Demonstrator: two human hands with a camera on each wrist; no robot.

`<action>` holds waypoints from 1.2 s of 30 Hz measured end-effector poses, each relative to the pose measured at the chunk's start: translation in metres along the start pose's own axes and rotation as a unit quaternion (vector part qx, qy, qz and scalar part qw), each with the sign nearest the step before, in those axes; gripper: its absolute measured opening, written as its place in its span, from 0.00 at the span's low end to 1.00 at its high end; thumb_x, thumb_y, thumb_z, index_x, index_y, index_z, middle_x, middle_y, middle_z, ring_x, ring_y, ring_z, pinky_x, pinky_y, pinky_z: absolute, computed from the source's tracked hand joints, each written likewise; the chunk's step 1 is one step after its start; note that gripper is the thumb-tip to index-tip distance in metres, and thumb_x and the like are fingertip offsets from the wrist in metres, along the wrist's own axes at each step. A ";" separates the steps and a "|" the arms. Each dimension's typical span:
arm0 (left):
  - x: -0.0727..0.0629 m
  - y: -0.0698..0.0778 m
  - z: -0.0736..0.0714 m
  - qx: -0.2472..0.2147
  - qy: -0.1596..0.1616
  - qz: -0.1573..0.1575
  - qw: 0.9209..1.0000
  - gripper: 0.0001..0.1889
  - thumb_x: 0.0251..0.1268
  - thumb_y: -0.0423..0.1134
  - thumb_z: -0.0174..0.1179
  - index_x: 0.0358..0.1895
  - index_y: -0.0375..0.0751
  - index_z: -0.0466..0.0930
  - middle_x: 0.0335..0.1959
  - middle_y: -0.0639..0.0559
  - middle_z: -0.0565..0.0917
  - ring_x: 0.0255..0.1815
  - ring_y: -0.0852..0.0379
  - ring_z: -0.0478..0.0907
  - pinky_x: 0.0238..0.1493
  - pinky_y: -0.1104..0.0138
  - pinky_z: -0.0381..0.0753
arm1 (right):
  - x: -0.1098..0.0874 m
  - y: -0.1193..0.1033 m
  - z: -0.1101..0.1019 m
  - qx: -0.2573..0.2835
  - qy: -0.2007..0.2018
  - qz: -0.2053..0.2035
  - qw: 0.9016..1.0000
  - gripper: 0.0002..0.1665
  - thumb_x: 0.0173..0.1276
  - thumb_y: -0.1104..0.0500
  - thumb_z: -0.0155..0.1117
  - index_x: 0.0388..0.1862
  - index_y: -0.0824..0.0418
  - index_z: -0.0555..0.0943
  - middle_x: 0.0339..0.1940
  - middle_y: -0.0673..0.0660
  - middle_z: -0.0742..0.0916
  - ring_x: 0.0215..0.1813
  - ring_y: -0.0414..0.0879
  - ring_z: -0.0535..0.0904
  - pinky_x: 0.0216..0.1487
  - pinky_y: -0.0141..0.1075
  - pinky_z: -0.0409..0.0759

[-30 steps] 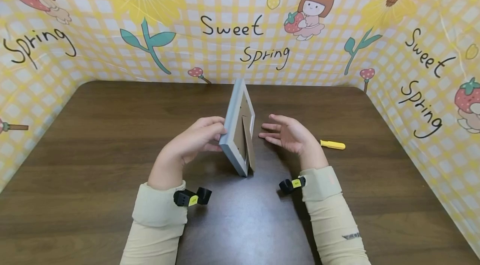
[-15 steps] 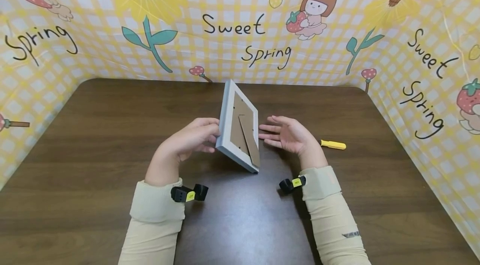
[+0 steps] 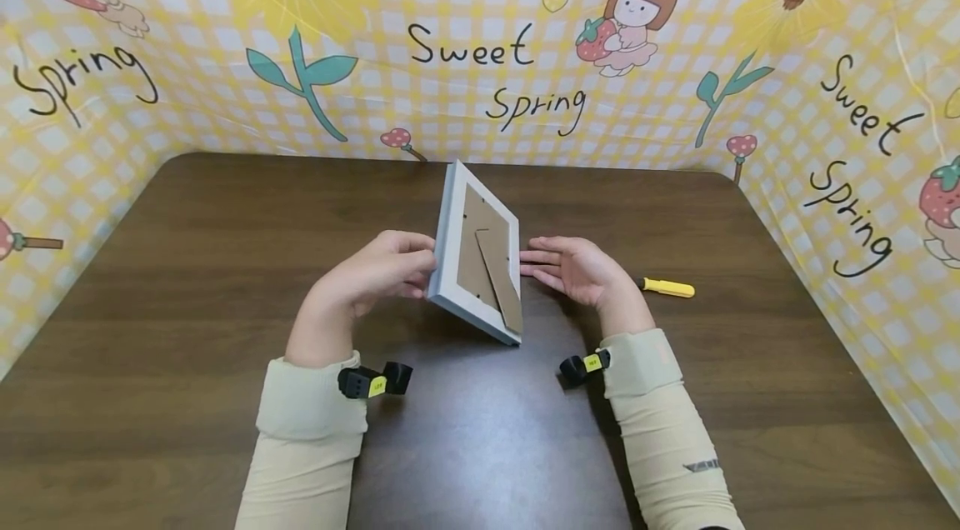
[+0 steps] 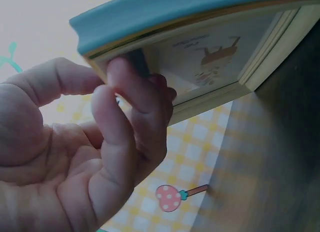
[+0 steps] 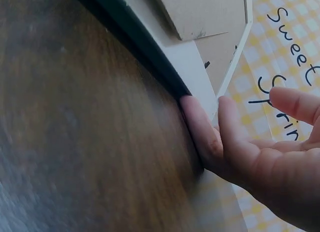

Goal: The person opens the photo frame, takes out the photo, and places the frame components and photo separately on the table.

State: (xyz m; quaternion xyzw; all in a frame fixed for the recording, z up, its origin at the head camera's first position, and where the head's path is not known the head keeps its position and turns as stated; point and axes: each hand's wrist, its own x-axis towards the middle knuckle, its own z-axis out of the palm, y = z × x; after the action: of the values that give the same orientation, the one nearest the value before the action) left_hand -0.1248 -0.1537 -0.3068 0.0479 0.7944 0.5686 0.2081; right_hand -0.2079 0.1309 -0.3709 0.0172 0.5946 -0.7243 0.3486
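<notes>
A picture frame (image 3: 452, 263) with light blue sides stands tilted in the middle of the table, its back towards me. The brown backing board carries a cardboard stand leg (image 3: 500, 280), angled down to the right. My left hand (image 3: 375, 270) pinches the frame's left side between thumb and fingers. In the left wrist view, a picture with a small brown animal (image 4: 217, 61) shows on its front. My right hand (image 3: 585, 273) is at the opposite side, fingers extended; in the right wrist view one fingertip (image 5: 195, 114) meets the lower edge of the frame.
A screwdriver with a yellow handle (image 3: 670, 288) lies on the brown wooden table (image 3: 187, 280), to the right of my right hand. Yellow checked cloth (image 3: 480, 5) with flowers and lettering encloses the table's back and sides.
The frame has turned from nearly edge-on to show more of its back, its lower corner swinging right. My left hand has shifted slightly left with it; the right hand has barely moved.
</notes>
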 end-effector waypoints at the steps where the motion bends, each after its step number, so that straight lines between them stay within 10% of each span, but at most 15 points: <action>1: -0.001 0.000 -0.001 0.009 0.001 0.003 1.000 0.21 0.70 0.34 0.48 0.62 0.25 0.71 0.48 0.35 0.82 0.34 0.56 0.80 0.38 0.71 0.81 | 0.000 0.000 0.001 -0.008 0.004 -0.004 1.000 0.32 0.81 0.57 0.42 0.77 0.70 0.53 0.75 0.70 0.67 0.64 0.53 0.77 0.52 0.25 0.79; 10: -0.005 0.001 -0.004 0.045 0.003 0.006 0.999 0.23 0.69 0.32 0.49 0.65 0.25 0.68 0.42 0.38 0.82 0.31 0.56 0.79 0.39 0.68 0.82 | 0.000 -0.001 0.007 -0.067 0.043 -0.018 0.997 0.29 0.78 0.59 0.50 0.72 0.73 0.64 0.49 0.57 0.86 0.44 0.42 0.87 0.48 0.28 0.81; 23: -0.006 0.001 -0.002 0.070 0.023 -0.016 0.997 0.20 0.74 0.36 0.46 0.61 0.28 0.74 0.55 0.34 0.80 0.42 0.49 0.82 0.48 0.60 0.84 | 0.001 0.000 0.008 -0.152 0.076 -0.019 0.985 0.25 0.77 0.63 0.54 0.68 0.73 0.69 0.44 0.55 0.88 0.40 0.40 0.87 0.49 0.28 0.81; 29: -0.008 0.003 -0.003 0.090 0.003 -0.027 0.996 0.16 0.74 0.34 0.46 0.55 0.28 0.78 0.39 0.41 0.81 0.32 0.53 0.78 0.42 0.62 0.83 | 0.002 0.000 0.013 -0.192 0.090 -0.021 0.977 0.24 0.73 0.65 0.58 0.64 0.74 0.73 0.31 0.48 0.85 0.32 0.38 0.83 0.41 0.26 0.80; 36: -0.009 0.001 -0.003 0.089 -0.004 -0.022 0.996 0.15 0.74 0.32 0.46 0.49 0.26 0.80 0.27 0.47 0.78 0.26 0.55 0.77 0.39 0.63 0.82 | 0.001 0.000 0.020 -0.265 0.095 -0.009 0.959 0.25 0.72 0.63 0.59 0.66 0.71 0.72 0.45 0.58 0.83 0.37 0.41 0.79 0.43 0.27 0.79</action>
State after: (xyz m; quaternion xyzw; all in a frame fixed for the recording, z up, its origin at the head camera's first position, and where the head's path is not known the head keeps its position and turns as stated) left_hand -0.1176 -0.1584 -0.3025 0.0512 0.8418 0.4908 0.2186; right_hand -0.2003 0.1131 -0.3656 -0.0128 0.7959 -0.5388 0.2757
